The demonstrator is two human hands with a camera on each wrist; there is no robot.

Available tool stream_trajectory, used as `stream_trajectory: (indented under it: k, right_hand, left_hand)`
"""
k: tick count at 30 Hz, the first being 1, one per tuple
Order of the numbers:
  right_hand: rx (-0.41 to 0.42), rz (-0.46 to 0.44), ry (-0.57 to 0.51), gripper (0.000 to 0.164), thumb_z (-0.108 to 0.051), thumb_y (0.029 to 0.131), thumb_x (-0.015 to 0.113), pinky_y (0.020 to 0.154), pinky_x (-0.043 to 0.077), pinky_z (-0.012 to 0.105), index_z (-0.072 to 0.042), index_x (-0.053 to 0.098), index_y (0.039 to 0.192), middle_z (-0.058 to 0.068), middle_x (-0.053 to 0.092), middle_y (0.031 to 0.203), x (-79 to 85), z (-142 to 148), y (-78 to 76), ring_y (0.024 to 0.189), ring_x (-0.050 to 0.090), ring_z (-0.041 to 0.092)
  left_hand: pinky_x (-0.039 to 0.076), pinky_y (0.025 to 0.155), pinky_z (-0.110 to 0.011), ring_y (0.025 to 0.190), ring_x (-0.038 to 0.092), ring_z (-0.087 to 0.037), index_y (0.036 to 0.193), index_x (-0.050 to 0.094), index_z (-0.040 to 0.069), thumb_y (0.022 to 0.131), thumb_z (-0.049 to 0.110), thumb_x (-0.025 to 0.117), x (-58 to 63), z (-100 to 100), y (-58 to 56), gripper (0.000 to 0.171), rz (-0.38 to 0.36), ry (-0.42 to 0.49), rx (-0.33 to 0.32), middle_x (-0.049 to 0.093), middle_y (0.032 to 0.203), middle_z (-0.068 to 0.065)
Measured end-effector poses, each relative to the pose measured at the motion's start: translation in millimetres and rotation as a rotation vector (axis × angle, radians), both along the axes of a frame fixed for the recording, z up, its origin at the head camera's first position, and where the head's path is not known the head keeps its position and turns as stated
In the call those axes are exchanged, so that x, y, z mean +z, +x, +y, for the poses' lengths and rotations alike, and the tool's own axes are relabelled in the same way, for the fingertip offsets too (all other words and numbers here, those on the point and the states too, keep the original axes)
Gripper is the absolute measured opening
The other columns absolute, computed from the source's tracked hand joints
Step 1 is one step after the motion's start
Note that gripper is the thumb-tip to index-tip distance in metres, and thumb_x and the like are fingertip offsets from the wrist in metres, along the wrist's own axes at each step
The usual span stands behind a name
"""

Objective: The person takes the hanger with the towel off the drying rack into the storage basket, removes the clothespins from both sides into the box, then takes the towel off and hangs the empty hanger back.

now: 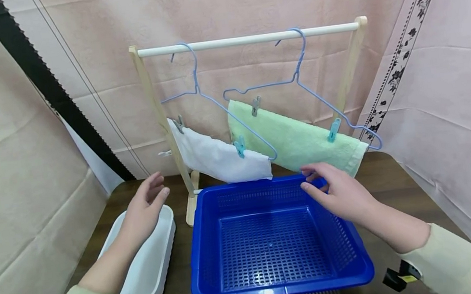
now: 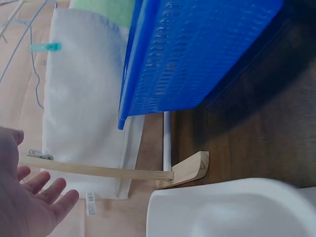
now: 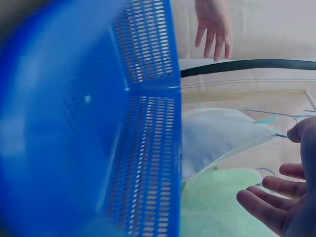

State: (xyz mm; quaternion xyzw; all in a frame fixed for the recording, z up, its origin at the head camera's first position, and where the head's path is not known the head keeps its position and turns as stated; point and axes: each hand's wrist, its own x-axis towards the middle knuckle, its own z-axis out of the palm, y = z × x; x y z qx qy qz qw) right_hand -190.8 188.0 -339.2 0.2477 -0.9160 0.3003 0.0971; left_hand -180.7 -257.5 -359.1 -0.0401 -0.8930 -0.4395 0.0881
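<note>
My left hand hovers over the white tray, its fingers relaxed and holding nothing. Above the back right corner of the blue basket is my right hand, fingers loosely bent, nothing between them. Behind the basket, a white towel hangs from a blue hanger, held by a grey clothespin and a teal clothespin. A green towel hangs from a second blue hanger with a grey clothespin and a teal one. Both towels slope down to the right.
A wooden rack with a white rod carries both hangers and stands at the back of the brown table. Pale cloth hangs behind and on both sides. The basket's perforated floor shows bare.
</note>
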Motion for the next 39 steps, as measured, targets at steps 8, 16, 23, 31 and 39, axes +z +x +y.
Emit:
stream_trajectory:
  k: [8,16,23,31,39]
  right_hand:
    - [-0.039,-0.005,-0.067,0.046,-0.041,0.102,0.054,0.085,0.054,0.045,-0.013,0.053,0.138,0.005,0.060,0.131,17.3,-22,-21.3,0.113,0.061,0.022]
    - [-0.061,0.001,-0.082,0.050,-0.046,0.101,0.052,0.090,0.049,0.047,-0.016,0.051,0.141,0.003,0.059,0.133,34.8,-50,-36.0,0.114,0.060,0.020]
    - [-0.065,0.022,-0.072,0.051,-0.047,0.102,0.048,0.090,0.049,0.046,-0.015,0.051,0.141,0.004,0.059,0.132,45.5,-75,-47.7,0.113,0.060,0.021]
    - [-0.071,0.000,-0.031,0.049,-0.045,0.103,0.046,0.084,0.052,0.044,-0.016,0.049,0.143,0.004,0.058,0.132,52.9,-95,-57.4,0.109,0.061,0.020]
    - [-0.086,0.009,-0.013,0.045,-0.041,0.106,0.041,0.085,0.052,0.045,-0.016,0.050,0.143,0.005,0.060,0.132,57.3,-106,-62.6,0.106,0.064,0.022]
  left_hand:
    - [0.038,0.106,-0.057,0.137,0.042,-0.034,0.157,0.024,0.013,0.105,0.041,0.044,5.9,-3,-33.3,0.063,0.058,0.091,0.074,0.038,0.154,-0.012]
    - [0.038,0.107,-0.058,0.139,0.039,-0.036,0.159,0.019,0.016,0.103,0.046,0.045,15.4,-4,-62.8,0.067,0.038,0.064,0.117,0.034,0.157,-0.012]
    - [0.039,0.107,-0.055,0.140,0.038,-0.035,0.159,0.018,0.020,0.103,0.042,0.048,23.4,2,-81.1,0.067,0.030,0.099,0.122,0.033,0.157,-0.011]
    - [0.040,0.107,-0.053,0.137,0.042,-0.034,0.159,0.020,0.022,0.102,0.043,0.049,32.4,12,-96.8,0.067,0.070,0.128,0.109,0.036,0.156,-0.011]
    - [0.042,0.106,-0.050,0.135,0.045,-0.031,0.159,0.016,0.028,0.103,0.039,0.050,41.1,20,-107.2,0.067,0.075,0.149,0.117,0.035,0.156,-0.011]
